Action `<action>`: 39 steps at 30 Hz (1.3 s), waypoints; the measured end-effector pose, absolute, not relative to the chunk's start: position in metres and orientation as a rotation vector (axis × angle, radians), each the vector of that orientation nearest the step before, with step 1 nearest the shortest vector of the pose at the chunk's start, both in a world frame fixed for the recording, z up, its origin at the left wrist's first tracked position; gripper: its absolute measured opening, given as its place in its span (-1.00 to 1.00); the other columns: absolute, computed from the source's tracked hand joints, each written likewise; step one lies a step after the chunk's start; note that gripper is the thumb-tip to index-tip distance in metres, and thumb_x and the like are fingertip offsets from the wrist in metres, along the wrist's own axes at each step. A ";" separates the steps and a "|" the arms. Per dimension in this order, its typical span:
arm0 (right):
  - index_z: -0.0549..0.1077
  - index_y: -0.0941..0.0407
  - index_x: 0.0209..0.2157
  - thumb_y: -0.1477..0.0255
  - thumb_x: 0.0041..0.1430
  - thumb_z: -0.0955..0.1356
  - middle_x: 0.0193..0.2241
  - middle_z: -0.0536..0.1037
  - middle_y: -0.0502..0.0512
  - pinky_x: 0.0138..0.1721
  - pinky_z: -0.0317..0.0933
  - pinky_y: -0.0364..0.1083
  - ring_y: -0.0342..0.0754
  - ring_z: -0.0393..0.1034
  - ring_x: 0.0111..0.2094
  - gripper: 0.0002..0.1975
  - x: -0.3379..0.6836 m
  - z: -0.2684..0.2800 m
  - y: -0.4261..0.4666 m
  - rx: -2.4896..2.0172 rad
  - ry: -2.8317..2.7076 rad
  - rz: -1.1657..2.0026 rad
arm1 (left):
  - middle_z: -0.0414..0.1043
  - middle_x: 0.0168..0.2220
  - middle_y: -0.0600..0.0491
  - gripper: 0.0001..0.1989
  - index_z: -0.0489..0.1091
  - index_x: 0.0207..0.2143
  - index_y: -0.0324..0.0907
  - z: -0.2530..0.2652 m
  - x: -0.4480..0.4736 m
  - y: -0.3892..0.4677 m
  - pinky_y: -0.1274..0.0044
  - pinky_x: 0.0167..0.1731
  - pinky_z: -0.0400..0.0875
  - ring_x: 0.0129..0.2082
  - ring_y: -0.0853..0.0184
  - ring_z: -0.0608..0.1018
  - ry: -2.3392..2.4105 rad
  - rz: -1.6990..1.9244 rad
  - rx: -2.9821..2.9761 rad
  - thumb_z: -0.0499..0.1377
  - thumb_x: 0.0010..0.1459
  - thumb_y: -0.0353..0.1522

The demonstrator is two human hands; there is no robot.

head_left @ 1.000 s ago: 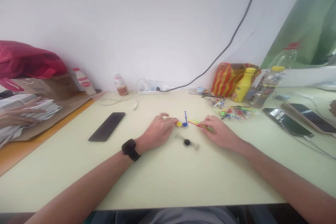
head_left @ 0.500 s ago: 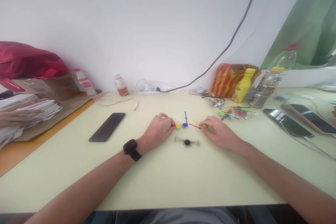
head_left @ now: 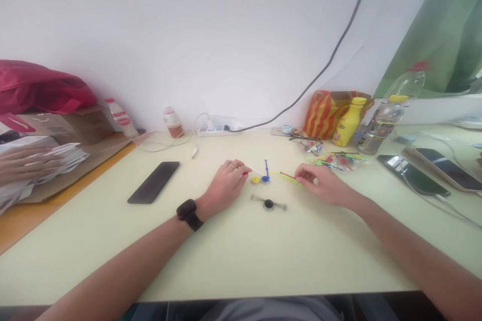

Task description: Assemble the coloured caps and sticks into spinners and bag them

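My left hand [head_left: 227, 184], with a ring and a black watch on the wrist, pinches a small red plastic piece [head_left: 246, 173] at its fingertips. The fingers of my right hand [head_left: 318, 183] are closed on the end of a thin red plastic stick [head_left: 288, 175]. A yellow-green strip [head_left: 289, 179] lies along that stick; whether the hand touches it I cannot tell. Between the hands are a yellow disc [head_left: 255, 180], a blue piece [head_left: 265, 179] with an upright-looking stem, and a white stick [head_left: 256, 172]. Nearer me lies a dark round piece with two blurred arms [head_left: 268, 204].
A black phone [head_left: 153, 182] lies to the left. Bags of coloured plastic pieces [head_left: 341, 161], a striped paper bag [head_left: 320, 115] and bottles [head_left: 348, 123] stand back right. More phones [head_left: 412, 175] lie at right. At far left another person's hand [head_left: 28, 163] rests on white packets.
My right hand has moved right with the red stick, away from the blue piece. My left hand has shifted slightly left with the red piece, leaving the yellow disc in place.
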State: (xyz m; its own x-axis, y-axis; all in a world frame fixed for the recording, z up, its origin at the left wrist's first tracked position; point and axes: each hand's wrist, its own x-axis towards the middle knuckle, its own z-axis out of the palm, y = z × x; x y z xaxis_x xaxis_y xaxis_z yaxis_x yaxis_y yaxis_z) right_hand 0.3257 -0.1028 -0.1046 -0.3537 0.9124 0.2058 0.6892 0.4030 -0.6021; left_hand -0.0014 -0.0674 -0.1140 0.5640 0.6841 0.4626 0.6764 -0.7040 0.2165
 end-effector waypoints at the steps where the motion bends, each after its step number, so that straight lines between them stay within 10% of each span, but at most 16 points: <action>1: 0.47 0.07 -0.29 0.36 0.34 0.30 -0.37 0.57 0.05 -0.34 0.23 -0.06 -0.02 0.41 -0.36 -0.85 0.330 -0.099 -0.104 -1.339 -2.193 0.638 | 0.46 -0.01 -0.05 -0.71 0.46 0.07 -0.09 -0.114 -0.001 -0.067 0.25 0.02 0.44 -0.02 0.13 0.46 1.203 0.822 2.761 -0.03 0.48 -0.36; 15: 0.62 0.10 -0.19 0.17 0.27 0.41 -0.28 0.62 0.13 -0.29 0.29 -0.05 0.03 0.46 -0.28 -0.71 0.341 -0.086 -0.107 -1.218 -2.285 1.177 | 0.46 -0.02 -0.05 -0.71 0.47 0.05 -0.08 -0.112 -0.001 -0.070 0.25 0.03 0.44 -0.02 0.13 0.46 1.183 0.811 2.723 -0.01 0.48 -0.35; 39: 0.62 0.11 -0.26 0.09 0.20 0.47 -0.22 0.62 0.15 -0.24 0.34 -0.03 0.03 0.46 -0.25 -0.65 0.325 -0.100 -0.106 -1.139 -2.196 1.202 | 0.50 -0.03 -0.03 -0.74 0.50 0.01 -0.06 -0.113 0.000 -0.067 0.23 0.00 0.39 -0.01 0.13 0.46 1.306 0.901 2.704 0.03 0.46 -0.36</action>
State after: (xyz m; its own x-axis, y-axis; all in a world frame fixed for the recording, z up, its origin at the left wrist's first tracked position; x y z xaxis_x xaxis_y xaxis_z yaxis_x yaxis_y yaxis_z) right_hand 0.3254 -0.1063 -0.0998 -0.5944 0.8030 -0.0432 0.4693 0.3028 -0.8295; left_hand 0.0001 -0.0671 -0.1131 0.4879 0.7204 0.4929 0.7166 -0.6530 0.2452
